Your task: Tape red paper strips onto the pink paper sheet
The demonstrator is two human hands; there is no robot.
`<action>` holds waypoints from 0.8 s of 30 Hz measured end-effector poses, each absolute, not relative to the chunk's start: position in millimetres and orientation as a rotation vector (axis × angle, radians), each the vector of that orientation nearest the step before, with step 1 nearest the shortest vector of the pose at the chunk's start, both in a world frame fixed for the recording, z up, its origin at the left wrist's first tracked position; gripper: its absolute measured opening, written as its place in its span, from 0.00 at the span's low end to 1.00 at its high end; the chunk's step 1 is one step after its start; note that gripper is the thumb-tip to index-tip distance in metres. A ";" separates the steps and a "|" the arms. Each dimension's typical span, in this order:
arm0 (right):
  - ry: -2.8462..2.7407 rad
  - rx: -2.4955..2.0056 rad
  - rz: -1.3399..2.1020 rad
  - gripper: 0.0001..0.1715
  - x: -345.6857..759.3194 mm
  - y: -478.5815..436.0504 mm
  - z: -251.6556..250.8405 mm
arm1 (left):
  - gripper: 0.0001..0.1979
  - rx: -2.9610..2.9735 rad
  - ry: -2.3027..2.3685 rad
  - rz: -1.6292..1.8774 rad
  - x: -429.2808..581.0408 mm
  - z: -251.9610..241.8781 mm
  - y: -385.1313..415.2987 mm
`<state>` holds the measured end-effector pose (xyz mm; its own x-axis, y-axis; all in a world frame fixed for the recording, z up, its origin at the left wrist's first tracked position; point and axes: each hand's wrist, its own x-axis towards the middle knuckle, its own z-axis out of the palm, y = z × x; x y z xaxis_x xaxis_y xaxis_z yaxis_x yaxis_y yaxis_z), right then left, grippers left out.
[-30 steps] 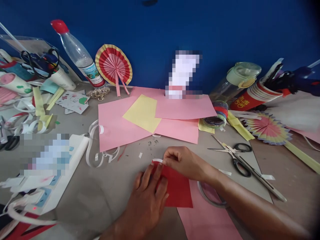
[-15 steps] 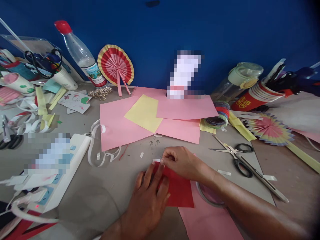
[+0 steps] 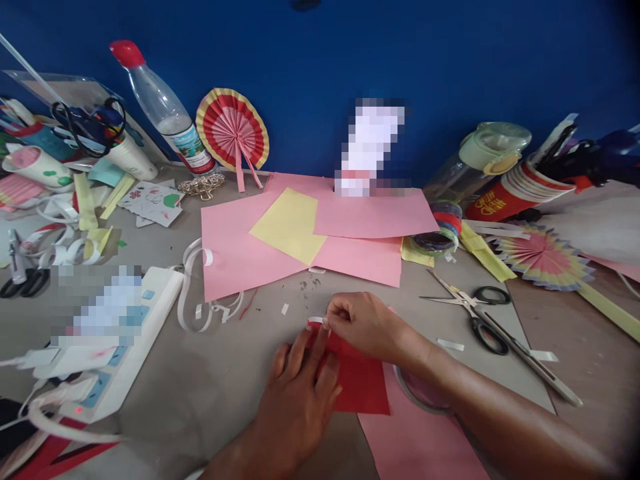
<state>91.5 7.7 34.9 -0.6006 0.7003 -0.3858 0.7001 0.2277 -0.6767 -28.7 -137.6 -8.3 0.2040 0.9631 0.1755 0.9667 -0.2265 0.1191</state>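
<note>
A sheet of red paper (image 3: 363,383) lies on the table in front of me. My left hand (image 3: 303,390) rests on its left part, fingers stretched out and pressing it down. A narrow white strip (image 3: 316,320) runs along the paper's far edge, just beyond my left fingertips. Thumb and forefinger of my right hand (image 3: 353,320) pinch the strip's right end; the fingertips partly cover it. Under my right forearm, a roll of tape (image 3: 420,392) sits on a pink sheet (image 3: 415,440), partly hidden.
Pink sheets (image 3: 235,260) and a yellow sheet (image 3: 293,227) lie behind my hands. Open scissors (image 3: 467,303) and a long metal tool (image 3: 537,363) are at the right. A power strip (image 3: 150,340) is at the left. A pleated paper fan (image 3: 233,127) leans against the blue wall.
Both hands stay in place on the red paper and white strip. The whole view has shifted very slightly.
</note>
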 end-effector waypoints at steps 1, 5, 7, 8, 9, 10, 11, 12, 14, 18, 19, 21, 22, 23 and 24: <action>-2.461 -1.413 1.338 0.10 91.2 7.1 35.2 | 0.14 -2.423 -1.942 -0.336 -28.7 -8.6 -137.7; -2.468 -1.439 1.291 0.10 90.2 5.2 37.5 | 0.14 -2.424 -1.928 -0.342 -28.7 -10.2 -138.2; -2.472 -1.446 1.290 0.10 89.8 5.0 38.2 | 0.14 -2.424 -1.927 -0.352 -28.5 -10.7 -138.1; -2.472 -1.451 1.294 0.10 89.6 5.0 38.2 | 0.14 -2.423 -1.929 -0.358 -28.4 -10.8 -137.8; -2.473 -1.454 1.302 0.10 89.5 5.0 38.0 | 0.14 -2.420 -1.932 -0.364 -28.3 -10.7 -137.5; -2.472 -1.458 1.309 0.10 89.3 5.0 37.6 | 0.14 -2.418 -1.934 -0.367 -28.2 -10.6 -137.2; -2.470 -1.460 1.318 0.10 89.2 5.0 37.0 | 0.13 -2.420 -1.936 -0.367 -28.1 -10.4 -136.9; -2.467 -1.463 1.323 0.10 89.2 5.0 36.2 | 0.13 -2.422 -1.939 -0.363 -27.9 -10.3 -136.8; -2.461 -1.464 1.321 0.10 89.1 4.7 34.5 | 0.13 -2.421 -1.951 -0.356 -27.2 -10.1 -136.9; -2.458 -1.452 1.309 0.10 89.1 4.2 31.2 | 0.12 -2.397 -1.972 -0.380 -25.9 -10.9 -138.6; -2.457 -1.449 1.313 0.10 89.0 4.2 30.6 | 0.12 -2.399 -1.967 -0.387 -25.8 -11.0 -139.0; -2.450 -1.444 1.320 0.10 89.1 4.3 29.7 | 0.12 -2.408 -1.958 -0.395 -26.1 -11.1 -139.3; -2.447 -1.437 1.323 0.10 89.2 4.4 29.4 | 0.12 -2.411 -1.953 -0.400 -26.4 -11.0 -139.2; -2.445 -1.428 1.327 0.10 89.4 4.5 29.3 | 0.12 -2.412 -1.949 -0.406 -26.6 -10.8 -139.1; -2.442 -1.421 1.331 0.10 89.7 4.5 29.2 | 0.12 -2.411 -1.945 -0.412 -26.8 -10.8 -138.9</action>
<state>89.7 4.5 29.2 -0.5857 0.7192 -0.3739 0.7039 0.2226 -0.6746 -26.8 -138.9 -10.8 0.1906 0.9581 0.2138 0.9625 -0.2252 0.1512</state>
